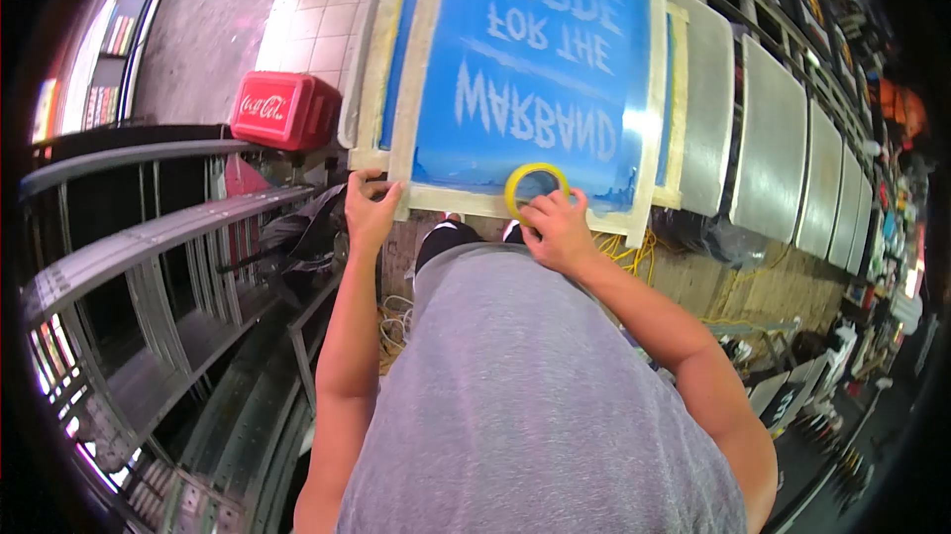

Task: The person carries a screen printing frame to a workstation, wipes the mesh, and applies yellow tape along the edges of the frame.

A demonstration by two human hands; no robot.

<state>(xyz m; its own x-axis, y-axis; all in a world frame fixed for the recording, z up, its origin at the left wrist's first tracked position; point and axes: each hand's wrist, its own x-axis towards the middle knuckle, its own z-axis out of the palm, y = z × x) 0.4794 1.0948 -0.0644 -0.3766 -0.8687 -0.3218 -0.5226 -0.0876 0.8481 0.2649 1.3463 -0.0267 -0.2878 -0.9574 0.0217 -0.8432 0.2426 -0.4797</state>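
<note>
A blue screen-printing screen (pixel 540 49) in a pale wooden frame lies in front of me, with mirrored white lettering reading "WARBAND FOR THE HORDE". My right hand (pixel 563 232) grips a roll of yellow tape (pixel 511 199) over the frame's near edge. At the near left corner, my left hand (pixel 370 212) has thumb and forefinger brought together against the frame's edge. What it pinches, if anything, is too small to make out.
Under the screen sit other framed screens (pixel 677 98). A row of metal platens (pixel 699 88) runs off to the right. To the left stand a red Coca-Cola crate (pixel 287 110) and metal ladders (pixel 168 227). Yellow cords (pixel 639 255) hang below the frame.
</note>
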